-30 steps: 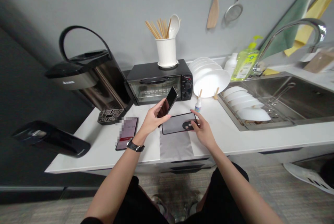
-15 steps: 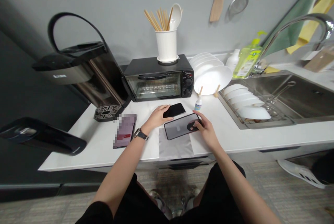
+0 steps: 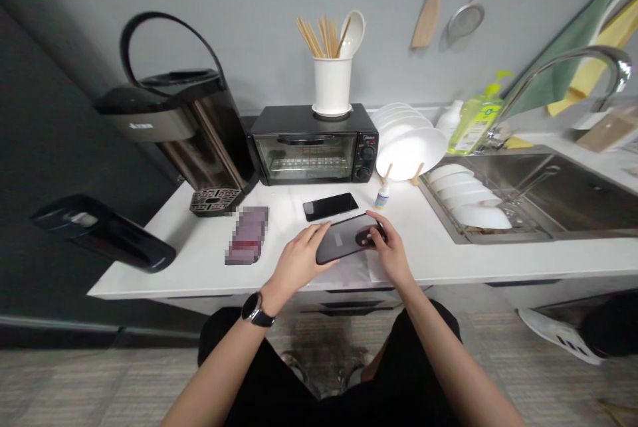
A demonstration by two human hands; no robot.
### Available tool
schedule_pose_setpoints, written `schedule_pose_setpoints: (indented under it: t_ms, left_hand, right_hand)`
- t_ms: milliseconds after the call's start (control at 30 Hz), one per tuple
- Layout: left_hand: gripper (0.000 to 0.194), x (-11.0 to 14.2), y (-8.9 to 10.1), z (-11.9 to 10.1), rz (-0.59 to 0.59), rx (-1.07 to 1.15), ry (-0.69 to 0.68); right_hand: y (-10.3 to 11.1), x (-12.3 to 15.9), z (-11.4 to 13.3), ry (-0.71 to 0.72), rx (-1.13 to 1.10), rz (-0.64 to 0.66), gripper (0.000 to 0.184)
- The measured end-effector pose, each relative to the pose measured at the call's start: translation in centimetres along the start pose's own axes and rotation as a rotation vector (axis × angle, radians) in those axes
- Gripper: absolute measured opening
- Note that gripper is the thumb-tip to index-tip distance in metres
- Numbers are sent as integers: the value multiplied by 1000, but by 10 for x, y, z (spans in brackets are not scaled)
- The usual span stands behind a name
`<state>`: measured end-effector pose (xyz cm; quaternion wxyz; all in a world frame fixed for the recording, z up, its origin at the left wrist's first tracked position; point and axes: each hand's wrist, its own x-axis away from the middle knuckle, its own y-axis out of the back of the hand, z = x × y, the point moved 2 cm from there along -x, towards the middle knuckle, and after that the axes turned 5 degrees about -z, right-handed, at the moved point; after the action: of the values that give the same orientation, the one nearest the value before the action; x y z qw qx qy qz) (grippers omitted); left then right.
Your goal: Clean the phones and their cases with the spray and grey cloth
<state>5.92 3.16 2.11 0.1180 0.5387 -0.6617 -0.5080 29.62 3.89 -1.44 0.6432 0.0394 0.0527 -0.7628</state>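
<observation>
Presently, two hands are at work, the left hand (image 3: 298,263) and the right hand (image 3: 393,258), with one watch (image 3: 253,309) on the left wrist. I count one phone case (image 3: 343,240), one dark phone (image 3: 331,206), one pixel-blurred flat thing (image 3: 249,236), one small bottle (image 3: 382,196) and one grey cloth (image 3: 349,273).

The phone case is between the two hands, above the cloth. The left fingers are grasping its left end, with the thumb on the upper edge; the right fingers are grasping its right end, with the thumb over the dark oval part. Whether the case touches the cloth, I cannot tell. The hands hide some of its borders.

Just beyond the case, the dark phone lies flat on the tabletop (image 3: 289,196), touched by neither hand; the small bottle stands to its right. The blurred thing lies to the left, apart from the left hand.

Farther away, one oven (image 3: 312,149) stands behind the phone, so it limits the space there, with one white cup (image 3: 331,85) of chopsticks on top. At its left is one water dispenser (image 3: 189,128); at its right, several white plates (image 3: 413,151) stand tilted. Rightmost is one sink (image 3: 593,194), with a row of bowls (image 3: 481,217) inside.
</observation>
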Motion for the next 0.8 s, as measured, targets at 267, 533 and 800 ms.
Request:
schedule_pose_setpoints:
  t_ms: [267,533,800]
  left_hand:
    - [69,65,33,35,-122,-21,218]
    - [67,67,25,37,-45,-14,167]
    - [94,10,-17,15,90,126,53]
  right_hand:
    - [-5,13,-5,403,765,-44,49]
    - [35,19,14,250,631,4,27]
    - [35,24,53,402,589,-140,26]
